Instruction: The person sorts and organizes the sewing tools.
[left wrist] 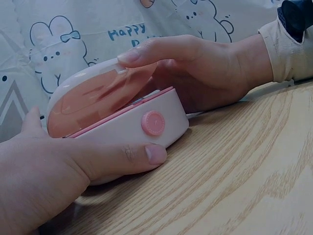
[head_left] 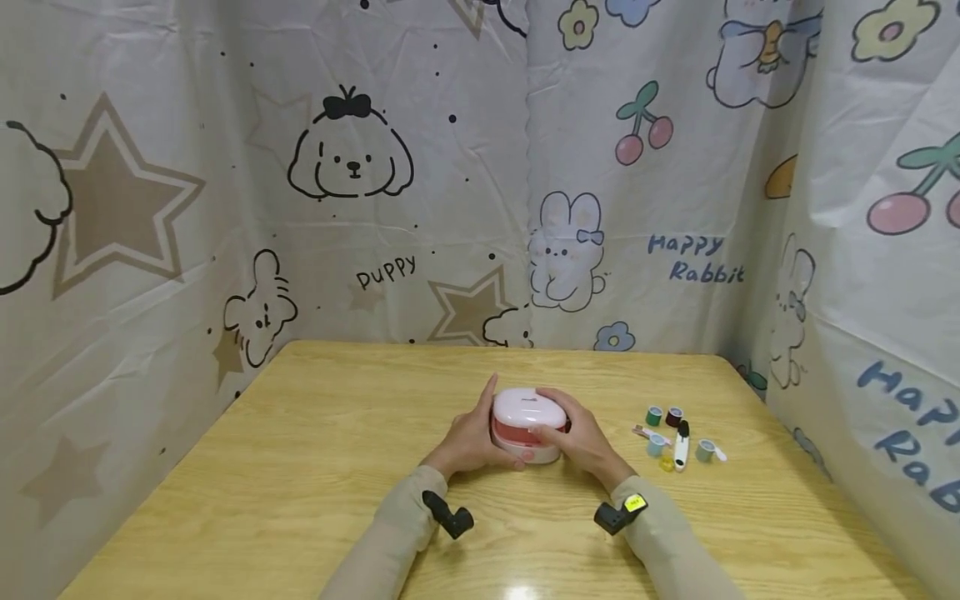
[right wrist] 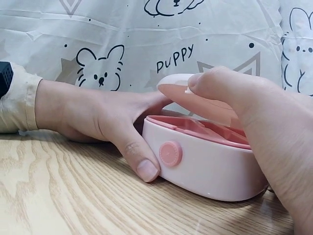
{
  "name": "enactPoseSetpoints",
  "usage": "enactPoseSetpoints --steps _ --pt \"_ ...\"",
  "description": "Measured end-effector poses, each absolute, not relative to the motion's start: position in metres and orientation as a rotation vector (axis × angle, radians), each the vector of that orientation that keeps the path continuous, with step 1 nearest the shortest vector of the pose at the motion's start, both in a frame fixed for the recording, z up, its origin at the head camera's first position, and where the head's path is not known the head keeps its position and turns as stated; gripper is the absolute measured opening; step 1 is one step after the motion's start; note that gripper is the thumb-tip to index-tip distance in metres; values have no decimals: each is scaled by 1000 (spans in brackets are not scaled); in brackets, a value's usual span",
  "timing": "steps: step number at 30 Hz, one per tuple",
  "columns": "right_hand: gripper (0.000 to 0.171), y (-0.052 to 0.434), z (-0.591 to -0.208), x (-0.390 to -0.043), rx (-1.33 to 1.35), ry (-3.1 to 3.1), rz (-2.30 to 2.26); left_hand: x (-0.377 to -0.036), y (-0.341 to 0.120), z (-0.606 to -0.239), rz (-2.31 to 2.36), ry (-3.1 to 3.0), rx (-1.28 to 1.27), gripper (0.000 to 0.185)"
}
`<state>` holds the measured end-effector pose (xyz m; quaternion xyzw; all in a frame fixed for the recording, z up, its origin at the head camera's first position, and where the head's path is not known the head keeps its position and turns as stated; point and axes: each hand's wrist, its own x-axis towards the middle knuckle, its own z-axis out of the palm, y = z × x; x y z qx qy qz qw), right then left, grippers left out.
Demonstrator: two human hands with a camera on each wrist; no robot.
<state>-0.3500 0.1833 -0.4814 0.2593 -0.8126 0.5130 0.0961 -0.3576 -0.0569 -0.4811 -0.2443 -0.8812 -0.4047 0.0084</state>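
Note:
On the table in front of me sits an oval pink-and-white storage box [head_left: 542, 455], its white-topped lid [head_left: 528, 406] raised partway. My left hand [head_left: 468, 442] grips the base from the left side, thumb along the front near a round pink button [left wrist: 153, 123]. From the right, my right hand [head_left: 588, 442] holds the lid, with the thumb at its front edge and the fingers round the far side. The right wrist view shows a pink divided tray [right wrist: 210, 129] inside the base. Most of its contents are hidden.
Right of the box lie several small spools, among them a green one [head_left: 654, 416], a dark red one [head_left: 674, 417] and a light blue one [head_left: 656, 445]. Among them is a white tool with a black tip [head_left: 682, 450]. Printed curtains [head_left: 465, 208] hang behind the table [head_left: 337, 433].

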Motion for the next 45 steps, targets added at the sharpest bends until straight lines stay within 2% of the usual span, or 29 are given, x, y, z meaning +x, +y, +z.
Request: enactPoseSetpoints --steps 45 --pt "57 182 -480 -349 567 -2475 1502 -356 -57 -482 -1285 -2753 -743 151"
